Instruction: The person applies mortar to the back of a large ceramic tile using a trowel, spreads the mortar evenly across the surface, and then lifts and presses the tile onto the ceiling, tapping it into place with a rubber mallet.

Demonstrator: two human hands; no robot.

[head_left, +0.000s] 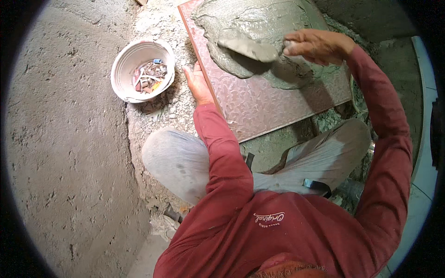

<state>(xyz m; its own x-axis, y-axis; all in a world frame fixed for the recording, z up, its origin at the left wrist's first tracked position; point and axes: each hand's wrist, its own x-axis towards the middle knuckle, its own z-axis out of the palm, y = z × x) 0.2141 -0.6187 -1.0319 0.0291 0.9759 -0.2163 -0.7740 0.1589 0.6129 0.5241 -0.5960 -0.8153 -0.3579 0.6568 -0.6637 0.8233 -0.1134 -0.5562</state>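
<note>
A pinkish patterned tile [245, 111] lies tilted slightly in front of me, its far part coated in thick wet grey mortar [259, 21]. My left hand [199, 85] grips the tile's left edge, thumb outside it and fingers partly hidden along the side. My right hand [320, 46] is closed on the handle of a trowel, whose mortar-covered blade [245, 46] rests on or just over the grey layer; I cannot tell whether it touches. The blade casts a dark shadow on the mortar.
A white bucket [119, 69] holding small scraps stands left of the tile on rubble [153, 116]. A rough concrete surface [65, 139] runs along the left, a grey wall [357, 14] is at upper right, and pale tiles [422, 185] are at the far right. My bent legs are below the tile.
</note>
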